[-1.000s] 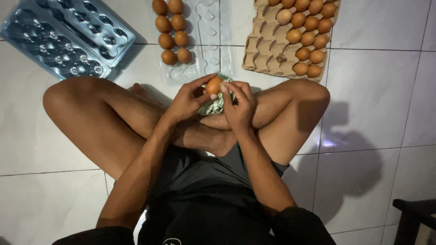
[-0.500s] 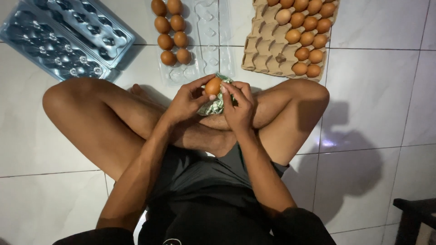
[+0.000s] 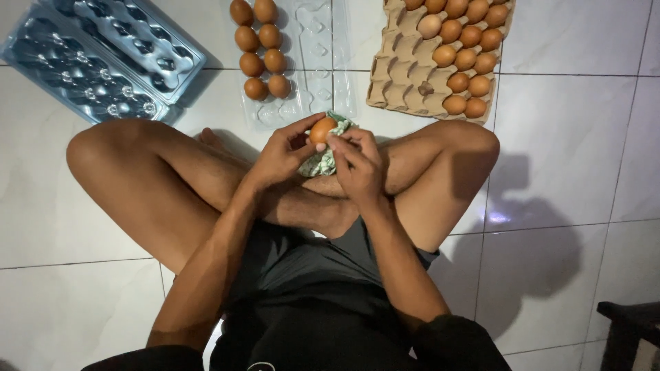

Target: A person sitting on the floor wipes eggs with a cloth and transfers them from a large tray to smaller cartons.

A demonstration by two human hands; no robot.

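I sit cross-legged on a white tiled floor. My left hand [image 3: 285,151] pinches a brown egg [image 3: 320,129] by its fingertips. My right hand [image 3: 357,165] touches the same egg and holds a crumpled green-and-white cloth [image 3: 323,161] against it. Both hands meet above my crossed shins. Straight ahead lies a clear plastic egg tray [image 3: 323,65] with several brown eggs [image 3: 261,48] in its left side. To its right a brown cardboard egg tray [image 3: 395,89] holds several eggs [image 3: 464,48] along its right part.
A stack of empty clear plastic egg trays [image 3: 96,58] lies at the upper left. A dark piece of furniture [image 3: 629,330] shows at the lower right corner. My knees spread wide to both sides.
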